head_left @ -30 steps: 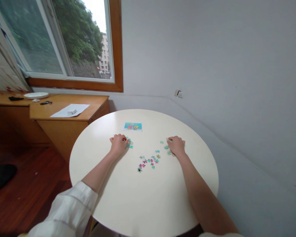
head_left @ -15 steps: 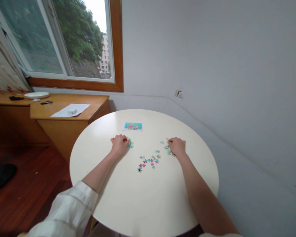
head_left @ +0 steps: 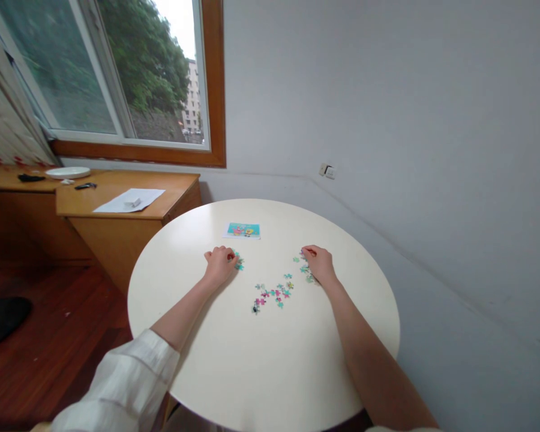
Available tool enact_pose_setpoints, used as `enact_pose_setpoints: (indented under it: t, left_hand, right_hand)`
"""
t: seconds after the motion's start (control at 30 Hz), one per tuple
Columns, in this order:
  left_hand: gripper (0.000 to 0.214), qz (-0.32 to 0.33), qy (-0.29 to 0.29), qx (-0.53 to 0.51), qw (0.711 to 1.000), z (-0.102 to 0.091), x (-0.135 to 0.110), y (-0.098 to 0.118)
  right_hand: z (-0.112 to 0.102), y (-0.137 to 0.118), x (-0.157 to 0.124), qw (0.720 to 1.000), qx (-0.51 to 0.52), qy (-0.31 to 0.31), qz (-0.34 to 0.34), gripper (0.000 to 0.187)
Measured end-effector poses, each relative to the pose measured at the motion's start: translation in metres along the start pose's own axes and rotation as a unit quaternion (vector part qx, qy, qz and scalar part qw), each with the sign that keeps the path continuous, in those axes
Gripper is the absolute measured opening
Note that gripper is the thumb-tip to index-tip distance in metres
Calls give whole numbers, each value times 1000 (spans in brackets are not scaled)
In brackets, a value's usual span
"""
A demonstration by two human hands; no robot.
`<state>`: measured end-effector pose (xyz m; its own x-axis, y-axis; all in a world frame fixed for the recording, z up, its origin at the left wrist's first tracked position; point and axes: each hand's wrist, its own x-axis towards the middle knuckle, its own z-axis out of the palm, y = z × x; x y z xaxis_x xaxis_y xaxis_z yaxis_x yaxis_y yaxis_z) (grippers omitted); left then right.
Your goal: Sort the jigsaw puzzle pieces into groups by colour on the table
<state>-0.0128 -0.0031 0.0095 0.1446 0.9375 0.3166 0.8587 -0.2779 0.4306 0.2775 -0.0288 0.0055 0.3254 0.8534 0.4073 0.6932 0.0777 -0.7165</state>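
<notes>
Over a small cluster of teal jigsaw puzzle pieces (head_left: pixel 239 263) on the left curls my left hand (head_left: pixel 219 263), its fingers closed. What sits between those fingertips is hidden. My right hand (head_left: pixel 320 264) pinches a puzzle piece (head_left: pixel 302 254) with some purple on it, at the top of the right-hand group of loose pieces (head_left: pixel 304 270). Part of that group lies under the right hand. Between the hands and closer to me, several pink, teal and yellow puzzle pieces (head_left: pixel 278 293) lie scattered, some touching. A picture card (head_left: pixel 243 231) with cartoon figures lies farther back.
Everything lies on a round white table (head_left: pixel 270 360). To its left stands a wooden desk (head_left: pixel 180 195) with a paper sheet (head_left: pixel 112 206), a small white block (head_left: pixel 132 203) and a white plate (head_left: pixel 67 173). A wall (head_left: pixel 387 150) runs behind and to the right.
My right hand has shifted slightly left and away from me, and a purple-tinged piece now shows at its fingertips. My left hand has hardly moved.
</notes>
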Motion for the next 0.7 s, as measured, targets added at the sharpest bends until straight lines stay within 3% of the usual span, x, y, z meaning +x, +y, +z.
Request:
enact_pose_setpoints:
  t: [0.33, 0.5, 0.7]
  left_hand:
    - [19, 4, -1, -4, 1000, 2, -1, 0]
    - [20, -1, -7, -3, 1000, -1, -2, 2]
    - [20, -3, -11, -4, 1000, 1, -1, 2]
  right_hand:
    - [7, -8, -3, 993, 105, -46, 23, 15]
    - [16, -21, -10, 976, 156, -149, 17, 15]
    - [21, -41, -26, 959, 112, -259, -33, 15]
